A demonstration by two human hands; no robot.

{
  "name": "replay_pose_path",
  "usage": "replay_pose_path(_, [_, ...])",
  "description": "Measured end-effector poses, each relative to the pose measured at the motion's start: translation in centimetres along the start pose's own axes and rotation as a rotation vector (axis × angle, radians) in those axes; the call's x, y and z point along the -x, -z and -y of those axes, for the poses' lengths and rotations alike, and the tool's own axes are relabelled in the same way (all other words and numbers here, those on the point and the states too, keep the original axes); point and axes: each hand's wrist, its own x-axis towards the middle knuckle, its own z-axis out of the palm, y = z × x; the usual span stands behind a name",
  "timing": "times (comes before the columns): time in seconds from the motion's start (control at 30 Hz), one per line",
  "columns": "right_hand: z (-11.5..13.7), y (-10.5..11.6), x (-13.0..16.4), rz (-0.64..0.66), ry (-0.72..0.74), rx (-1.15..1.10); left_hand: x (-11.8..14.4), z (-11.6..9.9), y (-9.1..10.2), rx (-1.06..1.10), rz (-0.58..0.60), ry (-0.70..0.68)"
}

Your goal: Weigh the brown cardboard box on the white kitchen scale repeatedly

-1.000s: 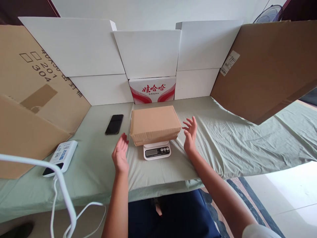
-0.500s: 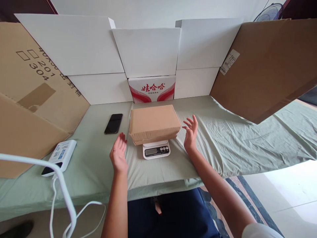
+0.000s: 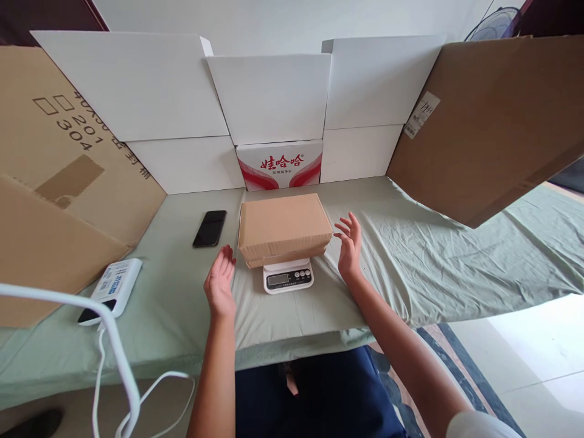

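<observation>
A closed brown cardboard box [image 3: 285,222] rests on a white kitchen scale [image 3: 288,278], whose display and buttons face me. The box hides most of the weighing plate. To the left of the box, my left hand [image 3: 220,281] is held open, palm turned inward, apart from the cardboard. On the other side my right hand [image 3: 349,246] is open too, fingers spread and slightly curled, close to the box's right edge. Neither hand holds anything. A black smartphone [image 3: 210,229] lies on the cloth beyond my left hand.
White boxes [image 3: 276,97] form a wall at the back, with a red-and-white printed carton [image 3: 280,165] in the middle. Large brown cardboard panels stand left [image 3: 68,140] and right [image 3: 483,121]. A white device [image 3: 112,289] with a cable [image 3: 114,334] lies at left on the green cloth [image 3: 319,310].
Both hands have moved very slightly inward toward the box. The box, scale and phone stay where they were.
</observation>
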Motion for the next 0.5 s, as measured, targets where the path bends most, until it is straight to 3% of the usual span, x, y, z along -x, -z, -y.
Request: replay_pose_path(0.5, [1.1, -0.4, 0.6, 0.126, -0.021, -0.009, 0.1, 0.6, 0.0, -0.047, 0.035, 0.083])
